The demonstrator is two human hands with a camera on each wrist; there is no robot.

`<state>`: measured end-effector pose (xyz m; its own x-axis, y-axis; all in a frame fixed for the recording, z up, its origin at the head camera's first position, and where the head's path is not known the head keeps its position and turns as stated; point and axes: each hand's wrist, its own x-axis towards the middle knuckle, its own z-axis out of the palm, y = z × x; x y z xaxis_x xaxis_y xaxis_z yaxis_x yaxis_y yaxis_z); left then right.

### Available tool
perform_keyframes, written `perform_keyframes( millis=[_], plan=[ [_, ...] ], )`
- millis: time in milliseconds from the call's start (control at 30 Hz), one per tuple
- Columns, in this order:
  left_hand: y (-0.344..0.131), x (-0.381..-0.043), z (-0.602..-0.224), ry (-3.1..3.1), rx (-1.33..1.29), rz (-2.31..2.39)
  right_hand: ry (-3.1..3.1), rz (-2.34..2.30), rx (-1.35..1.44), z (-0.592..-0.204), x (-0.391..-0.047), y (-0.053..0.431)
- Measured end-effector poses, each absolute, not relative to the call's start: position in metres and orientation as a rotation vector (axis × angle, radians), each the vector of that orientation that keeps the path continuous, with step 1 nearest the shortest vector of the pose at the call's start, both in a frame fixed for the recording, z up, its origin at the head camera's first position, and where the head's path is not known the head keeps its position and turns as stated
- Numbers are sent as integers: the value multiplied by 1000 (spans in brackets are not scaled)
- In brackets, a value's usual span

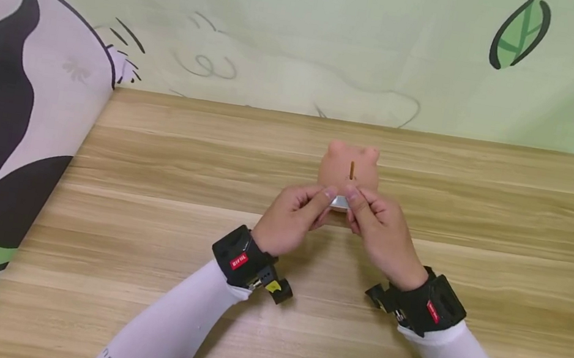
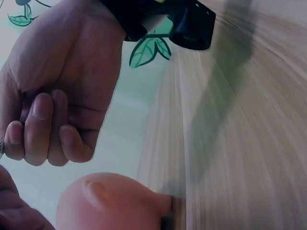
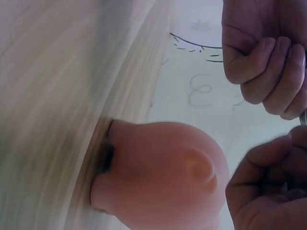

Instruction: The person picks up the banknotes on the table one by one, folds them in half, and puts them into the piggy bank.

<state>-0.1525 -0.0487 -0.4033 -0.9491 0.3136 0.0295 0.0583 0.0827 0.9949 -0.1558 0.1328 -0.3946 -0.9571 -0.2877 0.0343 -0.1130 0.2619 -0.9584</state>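
My left hand [image 1: 289, 219] and right hand [image 1: 384, 234] pinch a small flat silvery-white piece [image 1: 340, 202] between thumbs and fingers, one at each end. Just beyond it stands a pink piggy bank [image 1: 335, 168] with a dark slot in its top, partly hidden by the hands. Seen from the left wrist, my right hand [image 2: 62, 86] has its fingers curled, and the left hand [image 2: 19, 211] shows only at the corner. The right wrist view has the piggy bank [image 3: 163, 172] upright on its feet, apart from the right hand [image 3: 268, 182]. What the piece is, I cannot tell.
The wood-grain table [image 1: 156, 234] spreads around the hands. Behind it hangs a pale green backdrop [image 1: 299, 20] with printed leaves and a panda-like cartoon at the left. Black wrist bands with cameras [image 1: 281, 291] sit on both wrists, over white sleeves.
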Motion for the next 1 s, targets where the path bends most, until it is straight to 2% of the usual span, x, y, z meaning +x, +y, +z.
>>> perform_keyframes(
  millis=[333, 833, 1000],
  plan=[
    [-52, -154, -405, 2177, 374, 2025, 2275, -1823, -278, -396, -157, 133],
    [-46, -152, -406, 1998, 397, 1938, 2256, -2015, -495, -398, -154, 129],
    [-47, -152, -405, 1969, 436, 1988, 2213, -1965, -438, -398, -152, 127]
  ],
)
